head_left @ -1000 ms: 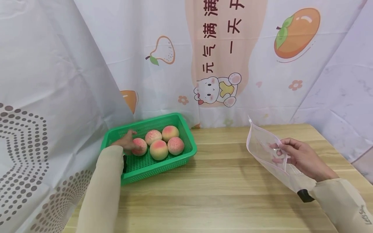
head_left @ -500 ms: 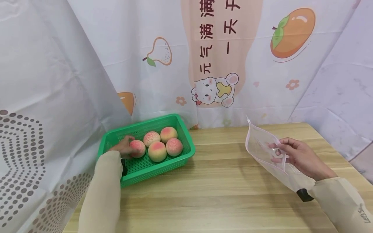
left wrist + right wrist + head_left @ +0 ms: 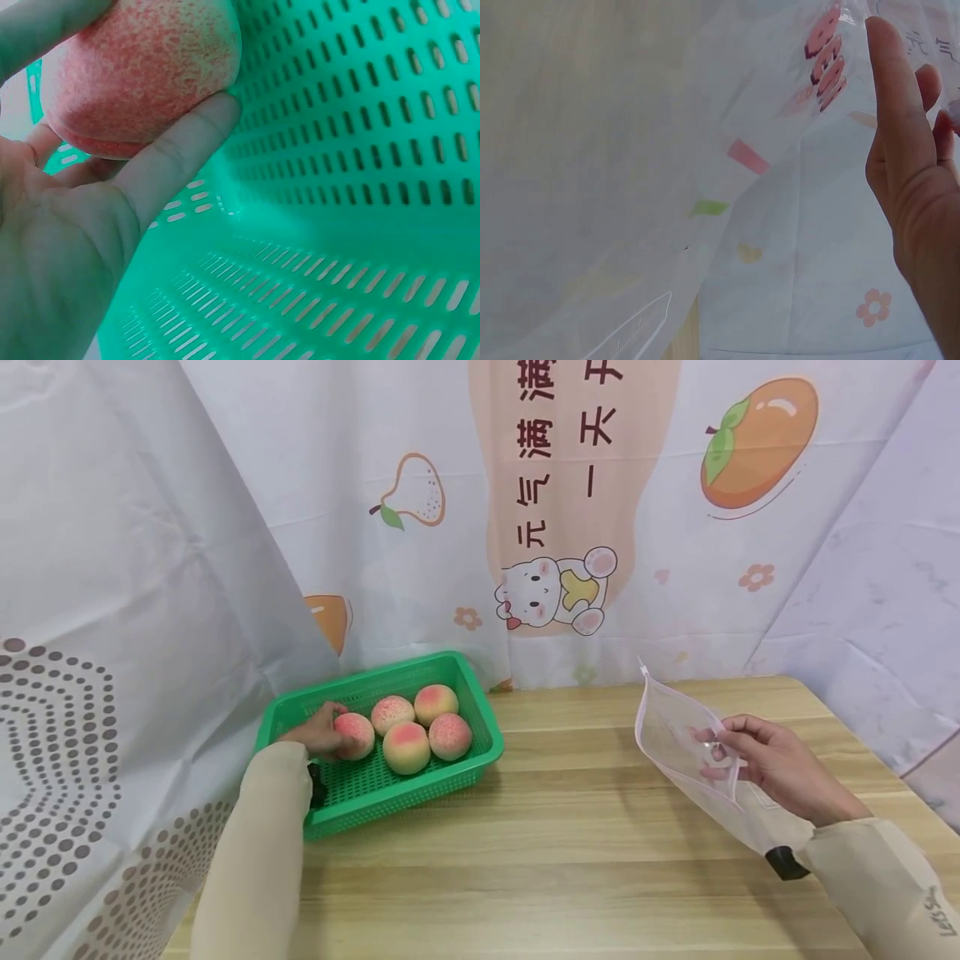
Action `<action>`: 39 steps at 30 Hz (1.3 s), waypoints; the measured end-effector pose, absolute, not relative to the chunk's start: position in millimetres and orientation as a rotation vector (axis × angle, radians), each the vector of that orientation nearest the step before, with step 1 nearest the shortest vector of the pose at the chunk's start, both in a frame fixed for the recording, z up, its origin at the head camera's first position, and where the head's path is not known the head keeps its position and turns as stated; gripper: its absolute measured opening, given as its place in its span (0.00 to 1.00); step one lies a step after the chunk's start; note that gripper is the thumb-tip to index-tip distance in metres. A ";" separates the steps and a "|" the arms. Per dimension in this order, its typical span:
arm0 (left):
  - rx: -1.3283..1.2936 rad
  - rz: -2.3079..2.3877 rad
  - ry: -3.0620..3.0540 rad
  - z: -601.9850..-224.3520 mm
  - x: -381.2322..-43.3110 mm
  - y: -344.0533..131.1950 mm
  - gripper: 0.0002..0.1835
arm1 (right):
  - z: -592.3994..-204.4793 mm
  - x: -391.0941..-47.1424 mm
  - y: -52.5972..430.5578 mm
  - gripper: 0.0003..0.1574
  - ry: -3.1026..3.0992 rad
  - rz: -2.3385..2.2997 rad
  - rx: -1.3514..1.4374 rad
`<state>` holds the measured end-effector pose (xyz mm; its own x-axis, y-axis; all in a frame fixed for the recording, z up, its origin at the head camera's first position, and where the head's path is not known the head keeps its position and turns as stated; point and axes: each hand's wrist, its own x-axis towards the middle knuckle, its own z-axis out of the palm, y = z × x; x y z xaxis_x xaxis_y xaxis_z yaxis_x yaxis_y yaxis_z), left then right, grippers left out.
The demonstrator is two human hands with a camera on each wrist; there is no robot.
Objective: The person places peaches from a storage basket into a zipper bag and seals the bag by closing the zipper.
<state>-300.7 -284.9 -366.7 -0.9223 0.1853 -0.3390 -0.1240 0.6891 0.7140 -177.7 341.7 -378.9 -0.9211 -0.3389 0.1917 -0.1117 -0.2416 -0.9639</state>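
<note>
My left hand [image 3: 317, 733] is inside the green basket [image 3: 405, 795], gripping the leftmost peach [image 3: 358, 735]. In the left wrist view, thumb and fingers lie on opposite sides of that pink, speckled peach [image 3: 150, 67], above the slotted plastic. Several other peaches sit close by to the right, among them a yellowish one [image 3: 407, 749] in front. Far to the right, my right hand [image 3: 791, 777] pinches the edge of a translucent zip bag [image 3: 675, 735], whose mouth gapes to the left. Its pink printed sheet [image 3: 630, 150] fills much of the right wrist view.
A wooden tabletop [image 3: 555, 843] lies between the basket and the bag. Behind it hangs a white curtain [image 3: 435, 568] with fruit prints, and a dotted white cloth [image 3: 135, 568] hangs at the left, near the basket and my left sleeve.
My left hand's fingers have come in from above the peach and settled round its side. The peach has barely shifted. My right hand and the bag have stayed put.
</note>
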 end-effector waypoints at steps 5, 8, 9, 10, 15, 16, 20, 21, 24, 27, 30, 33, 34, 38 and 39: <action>0.051 1.148 2.532 -359.0 -301.5 -285.8 0.41 | -378.6 -177.4 341.6 0.12 1.837 -2.303 -0.561; 0.063 1.203 2.518 -355.1 -300.9 -285.4 0.41 | -378.4 -177.4 341.2 0.12 1.835 -2.305 -0.563; 0.070 1.217 2.511 -354.2 -300.8 -285.6 0.41 | -378.4 -177.4 341.0 0.12 1.833 -2.308 -0.559; 0.076 1.227 2.507 -353.6 -300.9 -285.9 0.41 | -378.4 -177.5 340.8 0.12 1.831 -2.309 -0.554; 0.096 1.231 2.515 -352.3 -302.6 -288.7 0.41 | -378.2 -177.4 340.4 0.12 1.824 -2.312 -0.525; 0.099 1.230 2.521 -352.1 -303.3 -289.1 0.41 | -378.1 -177.1 340.4 0.13 1.823 -2.311 -0.523; 0.131 1.222 2.543 -348.8 -304.9 -289.3 0.41 | -377.8 -175.8 340.9 0.14 1.821 -2.312 -0.526; 0.140 1.224 2.546 -347.5 -304.9 -288.6 0.40 | -377.6 -175.6 340.9 0.14 1.828 -2.310 -0.522; 0.173 1.222 2.553 -342.5 -304.2 -285.4 0.41 | -377.8 -175.8 341.0 0.13 1.829 -2.310 -0.523; 0.199 1.233 2.551 -337.9 -304.0 -280.2 0.40 | -377.8 -176.4 340.8 0.12 1.830 -2.310 -0.528; 0.249 1.244 2.548 -333.4 -303.8 -273.3 0.40 | -377.7 -177.2 340.6 0.12 1.826 -2.314 -0.539; 0.287 1.258 2.547 -329.6 -303.6 -265.9 0.40 | -377.4 -178.0 340.2 0.12 1.826 -2.310 -0.544; 0.300 1.256 2.549 -328.6 -303.2 -263.7 0.40 | -377.3 -178.1 340.0 0.12 1.826 -2.309 -0.543; 0.331 1.239 2.558 -324.6 -301.7 -256.5 0.40 | -377.1 -178.6 339.0 0.14 1.823 -2.307 -0.555; 0.338 1.233 2.561 -323.7 -301.5 -254.9 0.40 | -377.1 -178.7 338.9 0.14 1.822 -2.307 -0.559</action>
